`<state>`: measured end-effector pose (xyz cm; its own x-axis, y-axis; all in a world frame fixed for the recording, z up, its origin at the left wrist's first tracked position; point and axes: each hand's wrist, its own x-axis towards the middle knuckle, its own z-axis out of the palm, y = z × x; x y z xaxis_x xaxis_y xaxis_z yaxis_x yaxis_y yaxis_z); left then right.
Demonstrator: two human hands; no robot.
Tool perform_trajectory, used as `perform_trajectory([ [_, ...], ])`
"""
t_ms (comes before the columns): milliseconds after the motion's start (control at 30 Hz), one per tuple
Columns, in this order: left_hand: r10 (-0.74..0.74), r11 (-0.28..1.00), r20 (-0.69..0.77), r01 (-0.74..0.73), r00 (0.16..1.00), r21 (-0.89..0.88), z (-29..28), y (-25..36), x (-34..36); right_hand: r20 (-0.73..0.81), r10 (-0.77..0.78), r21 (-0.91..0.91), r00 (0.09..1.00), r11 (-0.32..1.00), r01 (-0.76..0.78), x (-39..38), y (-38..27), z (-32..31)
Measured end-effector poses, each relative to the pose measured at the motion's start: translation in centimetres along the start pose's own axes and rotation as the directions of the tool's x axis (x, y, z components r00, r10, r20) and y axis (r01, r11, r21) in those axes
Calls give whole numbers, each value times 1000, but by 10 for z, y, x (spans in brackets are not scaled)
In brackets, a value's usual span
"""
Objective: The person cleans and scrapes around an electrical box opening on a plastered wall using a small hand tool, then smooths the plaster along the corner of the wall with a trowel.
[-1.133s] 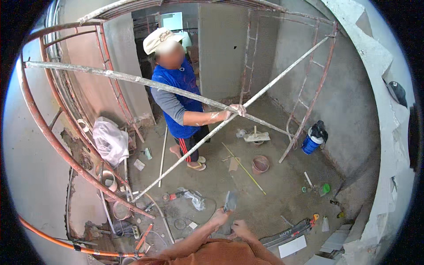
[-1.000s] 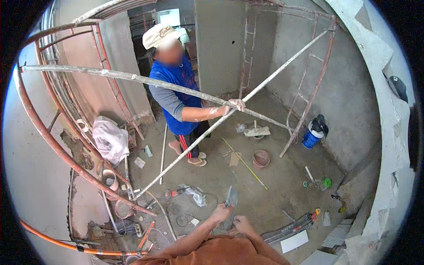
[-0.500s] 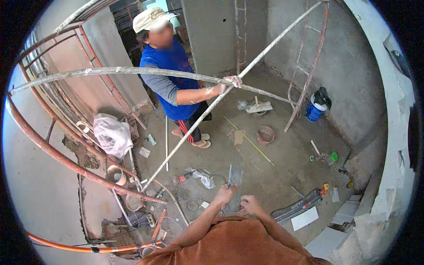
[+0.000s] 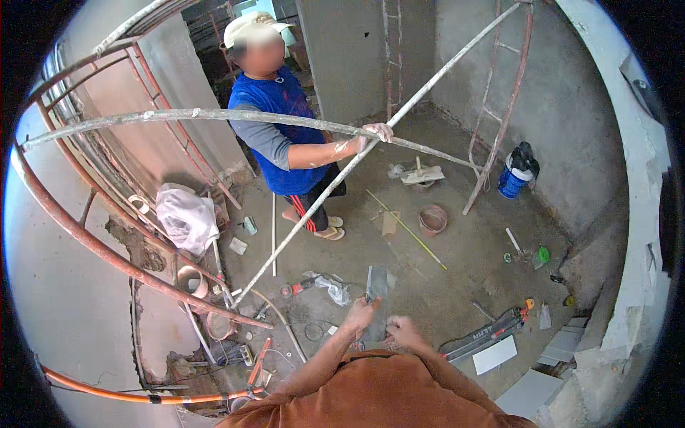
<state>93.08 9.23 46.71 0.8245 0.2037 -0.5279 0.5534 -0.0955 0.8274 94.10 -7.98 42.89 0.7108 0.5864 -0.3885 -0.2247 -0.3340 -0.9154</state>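
My left hand (image 4: 362,317) is closed around the left edge of a narrow, flat grey plate (image 4: 377,282). The plate's far end extends beyond my fingers, and its exact kind is hard to make out. Close to its near right edge is my right hand (image 4: 404,332), fingers curled inward at the plate; whether they pinch it is unclear. Both hands are low in front of my brown shirt, above the concrete floor. Across from me stands a person in a blue vest (image 4: 275,96), one hand (image 4: 378,133) on crossing scaffold tubes.
Scaffold braces (image 4: 314,196) cross ahead, with a rusty curved frame (image 4: 107,260) at left. On the floor lie an angle grinder (image 4: 298,286), a yellow-green strip (image 4: 407,230), a bucket (image 4: 432,220), a long dark tool (image 4: 485,334) and white tile pieces (image 4: 494,355). A blue container (image 4: 512,178) stands by the wall.
The view has shifted slightly. The person across from me has turned their head a little. My hands stay at the grey plate, with only slight movement.
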Motion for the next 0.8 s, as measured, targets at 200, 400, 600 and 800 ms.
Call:
perform_trajectory([
  [200,113,994,-54,-113,992,4,4,9,-15,0,62,115,998,991,-62,-8,-13,0],
  [400,93,995,-76,-96,993,-41,6,-28,16,16,132,112,991,985,-133,-3,-6,-6],
  [600,4,1000,-54,-6,999,-31,5,22,-21,-166,1,171,986,985,28,-10,-12,-3],
  [800,12,1000,-7,-12,1000,-3,8,17,-11,-46,-34,253,998,967,44,5,14,-5],
])
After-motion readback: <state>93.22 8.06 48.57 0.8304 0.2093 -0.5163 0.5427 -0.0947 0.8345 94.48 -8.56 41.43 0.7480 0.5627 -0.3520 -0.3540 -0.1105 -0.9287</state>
